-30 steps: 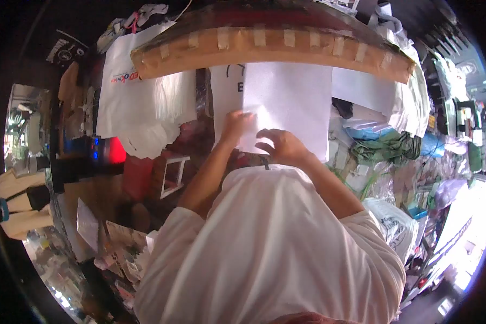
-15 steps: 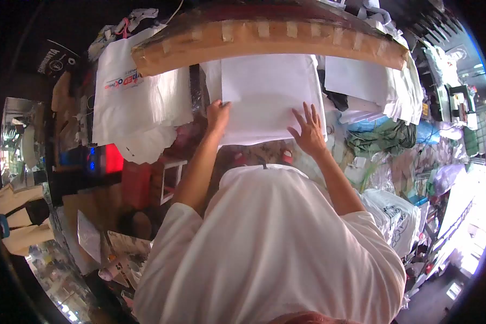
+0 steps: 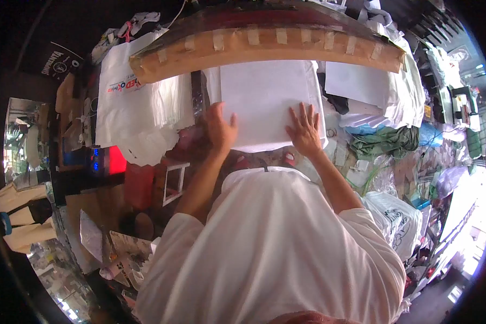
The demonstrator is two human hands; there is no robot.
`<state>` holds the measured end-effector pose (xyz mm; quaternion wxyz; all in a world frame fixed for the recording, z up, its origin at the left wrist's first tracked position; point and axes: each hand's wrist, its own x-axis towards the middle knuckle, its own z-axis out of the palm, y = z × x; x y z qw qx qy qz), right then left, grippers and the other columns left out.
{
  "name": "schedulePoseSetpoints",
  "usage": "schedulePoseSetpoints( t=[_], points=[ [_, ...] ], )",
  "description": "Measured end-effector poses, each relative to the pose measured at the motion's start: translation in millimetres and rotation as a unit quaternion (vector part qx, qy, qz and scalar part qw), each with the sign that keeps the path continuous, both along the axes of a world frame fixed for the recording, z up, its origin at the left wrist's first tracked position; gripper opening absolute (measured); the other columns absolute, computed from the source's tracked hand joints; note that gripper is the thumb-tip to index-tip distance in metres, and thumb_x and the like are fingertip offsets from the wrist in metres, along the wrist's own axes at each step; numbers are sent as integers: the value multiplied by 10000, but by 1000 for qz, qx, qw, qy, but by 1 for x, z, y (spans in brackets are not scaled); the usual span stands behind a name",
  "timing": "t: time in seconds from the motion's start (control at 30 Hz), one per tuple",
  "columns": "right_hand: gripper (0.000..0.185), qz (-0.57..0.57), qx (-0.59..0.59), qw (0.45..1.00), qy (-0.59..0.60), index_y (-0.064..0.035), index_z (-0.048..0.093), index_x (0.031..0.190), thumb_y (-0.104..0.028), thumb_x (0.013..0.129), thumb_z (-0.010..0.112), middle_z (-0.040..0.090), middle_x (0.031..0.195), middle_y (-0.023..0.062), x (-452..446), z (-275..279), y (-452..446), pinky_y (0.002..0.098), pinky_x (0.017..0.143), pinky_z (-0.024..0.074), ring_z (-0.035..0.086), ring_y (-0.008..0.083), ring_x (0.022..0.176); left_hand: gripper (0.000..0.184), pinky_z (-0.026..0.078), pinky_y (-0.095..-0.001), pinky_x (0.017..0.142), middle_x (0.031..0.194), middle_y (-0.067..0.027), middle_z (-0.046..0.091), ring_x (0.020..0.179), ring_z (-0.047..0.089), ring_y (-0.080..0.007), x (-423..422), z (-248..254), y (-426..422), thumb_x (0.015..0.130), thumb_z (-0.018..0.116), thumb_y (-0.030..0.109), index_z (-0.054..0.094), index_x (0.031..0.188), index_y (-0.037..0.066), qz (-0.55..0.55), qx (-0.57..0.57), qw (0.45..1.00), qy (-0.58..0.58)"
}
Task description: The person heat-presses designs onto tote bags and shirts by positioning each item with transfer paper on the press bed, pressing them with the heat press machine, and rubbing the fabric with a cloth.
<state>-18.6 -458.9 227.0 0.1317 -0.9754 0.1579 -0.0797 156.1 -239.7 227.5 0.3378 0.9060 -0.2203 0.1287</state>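
In the middle of the head view lies a flat white sheet point(image 3: 264, 97) on a pad with a white cover point(image 3: 254, 147). Its far end passes beneath a wooden-edged screen frame point(image 3: 254, 46) with bits of tape along its near side. My left hand point(image 3: 220, 128) is at the left edge of the sheet, thumb apart from the fingers, holding nothing. Whether it touches the sheet I cannot tell. My right hand point(image 3: 306, 129) rests with spread fingers on the near right part of the sheet.
Left of the pad lies a stack of white printed bags point(image 3: 124, 102). More white sheets point(image 3: 356, 83) are piled on the right, beside dark green cloth point(image 3: 386, 139). A red stool point(image 3: 140, 183) stands at the lower left. A printed plastic bag point(image 3: 394, 221) sits at the lower right.
My left hand has gone from closed at the sheet's left edge to open, with the thumb apart. My right hand has shifted slightly left and stays spread on the sheet.
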Motion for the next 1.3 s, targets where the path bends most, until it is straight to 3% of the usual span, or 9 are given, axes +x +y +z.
schedulePoseSetpoints(
  t=[0.07,0.13,0.27,0.33,0.43,0.5,0.67,0.87,1.3],
  points=[
    [593,2,-11,1000,-2,-182,340,1456,-394,927,505,185,1536,184,4,-2,-2,602,1119,75,80,440,1420,563,310,-481,1065,1360,-188,421,1270,361,-401,-18,3,-10,787,721,171,490,1290,64,-180,-15,983,-40],
    [596,5,-21,1000,2,-182,338,1456,-397,927,506,187,1534,185,5,-2,-3,603,1118,77,83,444,1418,620,277,-509,1087,1454,-198,321,1306,323,-426,-37,10,-21,820,696,231,436,1375,138,-233,69,970,-25],
    [627,4,-25,999,36,-145,337,1450,-422,919,523,187,1521,227,1,29,-5,595,1103,182,150,469,1394,601,190,-600,1094,1485,-226,261,1343,259,-452,-54,-5,-38,868,612,370,421,1396,158,-190,167,967,-35],
    [718,88,107,977,159,-98,325,1446,-460,879,578,218,1498,263,-1,90,-16,517,1093,278,255,451,1364,595,175,-610,1095,1483,-233,270,1347,254,-457,-56,-7,-37,877,589,402,423,1399,169,-182,147,972,-22],
    [582,323,213,825,413,-38,542,1277,-416,849,654,594,1234,166,4,263,-25,381,1002,414,557,311,1154,589,173,-621,1090,1480,-234,280,1348,257,-457,-56,-8,-36,880,586,403,421,1399,178,-180,134,974,-23],
    [510,401,330,802,295,-67,604,1209,-399,831,684,655,1100,142,0,331,-45,384,930,458,623,291,1028,584,172,-626,1088,1477,-234,285,1351,255,-456,-56,-8,-35,881,585,401,421,1397,181,-185,134,973,-24],
    [461,484,100,869,33,-66,610,1154,-382,827,687,646,1050,138,44,441,-33,384,886,456,616,286,974,582,170,-631,1086,1484,-231,271,1360,243,-455,-56,-6,-36,886,579,404,416,1399,182,-183,138,973,-21],
    [405,502,-97,859,9,-64,617,1089,-361,824,690,635,990,133,111,464,6,384,833,453,607,280,911,593,171,-644,1078,1491,-232,253,1366,232,-453,-59,-12,-38,886,576,415,408,1405,183,-183,146,972,-34],
    [295,506,-120,854,23,-59,632,946,-315,815,698,611,860,123,127,459,14,384,719,448,588,269,772,635,169,-650,1071,1503,-231,225,1364,216,-469,-62,-12,-40,898,555,439,349,1446,191,-183,172,968,-18]
  ],
)
